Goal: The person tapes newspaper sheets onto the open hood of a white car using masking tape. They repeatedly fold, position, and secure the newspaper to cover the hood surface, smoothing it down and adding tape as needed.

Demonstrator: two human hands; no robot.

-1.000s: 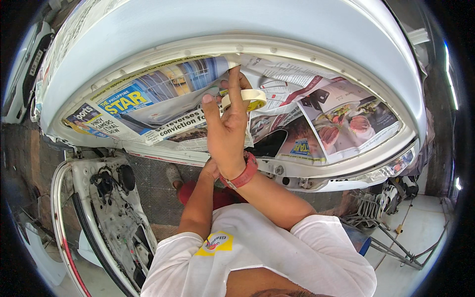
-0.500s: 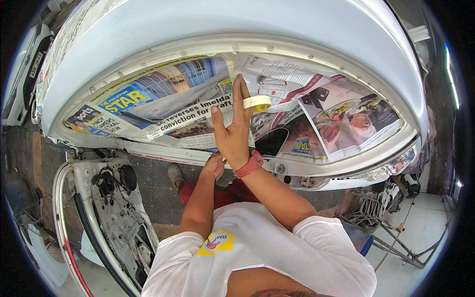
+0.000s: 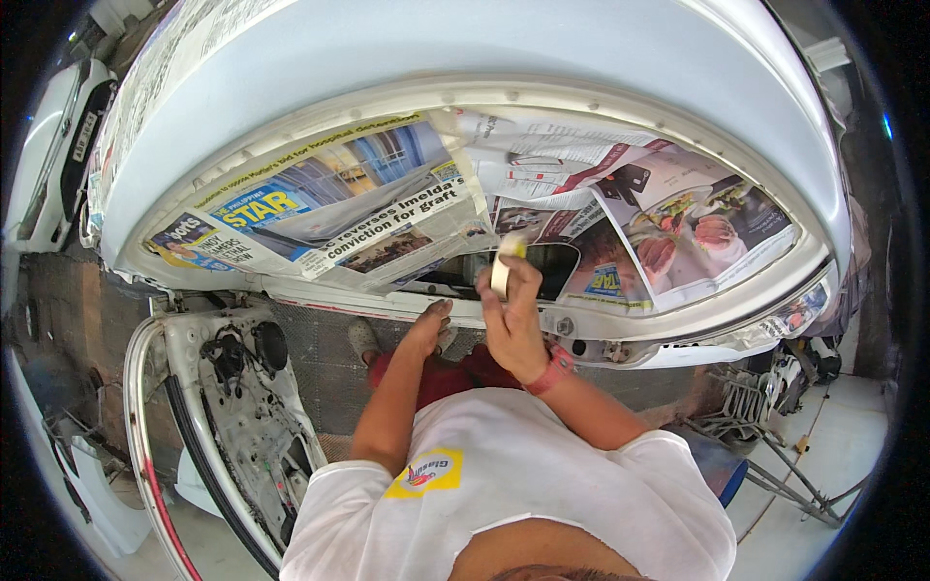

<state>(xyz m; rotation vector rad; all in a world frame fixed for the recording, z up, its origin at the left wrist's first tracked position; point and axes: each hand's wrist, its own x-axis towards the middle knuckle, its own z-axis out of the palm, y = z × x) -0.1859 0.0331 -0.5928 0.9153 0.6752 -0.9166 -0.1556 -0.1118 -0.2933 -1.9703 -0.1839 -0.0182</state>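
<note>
My right hand [image 3: 515, 329] is closed around a roll of cream masking tape [image 3: 503, 268], close to the lower middle rim of a curved opening in a white car body [image 3: 465, 44]. My left hand [image 3: 426, 329] is by the lower rim, left of the right hand, with its fingers apart and no object visible in them. Newspaper sheets [image 3: 387, 247] cover the left of the opening. Printed colour pages [image 3: 678, 228] cover the right. Between them, beside the tape roll, a dark gap [image 3: 557, 269] shows at the bottom.
A detached, stripped car door [image 3: 237, 416] stands at the lower left. Another white car [image 3: 63, 155] is at the far left. At the right are a metal frame stand [image 3: 775, 474] and a blue drum [image 3: 712, 470]. A dark textured mat [image 3: 325, 387] lies underfoot.
My right hand has come down from the newspaper to the lower rim, its fingers now curled round the tape roll. The newspaper's lower right edge has lifted, widening the gap. My left hand's fingers have spread.
</note>
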